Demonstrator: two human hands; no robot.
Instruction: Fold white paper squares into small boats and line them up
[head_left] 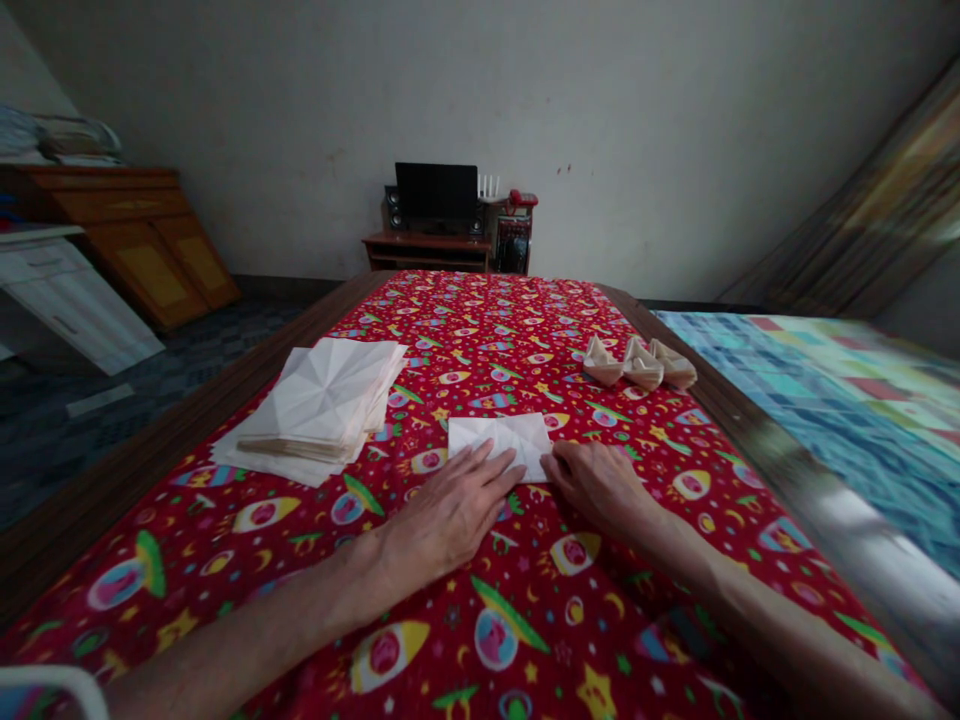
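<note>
White curved bar (52,678): nearest to you, cut off by the lower left corner of the view.
Left hand (457,505): yours, palm down, its fingers extended and slightly spread, resting on the white paper (499,430) and pressing on its face rather than gripping it.
Right hand (600,480): yours, its fingers curled inward at the right edge of the white paper; whether they pinch that edge, you cannot tell.
White paper: a creased rectangle lying flat on the counter before you, between the paper stack and the folded pieces, partly covered by your left hand.
Paper stack (326,385): to your left, well apart from the white paper; sheets unevenly piled, the top one showing creases that radiate from its middle.
Folded pieces (643,362): three, pale and peaked, set in a row beyond your right hand, near the counter's right side.
Counter: dark wood along its sides, spread with a red cloth (480,320) patterned with rockets, stars and moons.
Far wall: before it, a dark monitor (436,192) on a small wooden desk (427,245), with a red telephone (519,198) to its right.
Right side: a bed (825,400) with a blue and pale patterned cover.
</note>
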